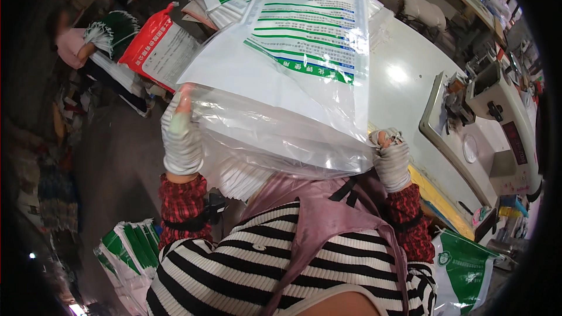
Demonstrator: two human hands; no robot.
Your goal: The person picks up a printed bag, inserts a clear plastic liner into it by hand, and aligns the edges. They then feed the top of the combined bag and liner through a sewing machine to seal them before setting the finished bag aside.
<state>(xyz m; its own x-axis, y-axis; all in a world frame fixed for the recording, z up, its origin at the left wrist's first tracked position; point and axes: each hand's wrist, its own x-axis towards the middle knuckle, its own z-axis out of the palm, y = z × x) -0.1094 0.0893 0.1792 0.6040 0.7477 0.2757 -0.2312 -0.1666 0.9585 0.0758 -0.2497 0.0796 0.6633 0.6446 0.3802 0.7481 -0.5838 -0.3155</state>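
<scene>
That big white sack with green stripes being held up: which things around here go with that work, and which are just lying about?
In hand:
white printed sack
clear plastic liner
left hand, gloved, gripping the liner's edge
right hand, gloved, gripping the other edge

Lying about:
red-and-white sack
green-and-white sack bundle
sewing machine
white table

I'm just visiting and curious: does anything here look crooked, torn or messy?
Nothing looks torn or spilled. The clear plastic liner bunches and wrinkles between the left hand and right hand, under the white printed woven sack. More sacks lie loosely heaped on the floor.
</scene>
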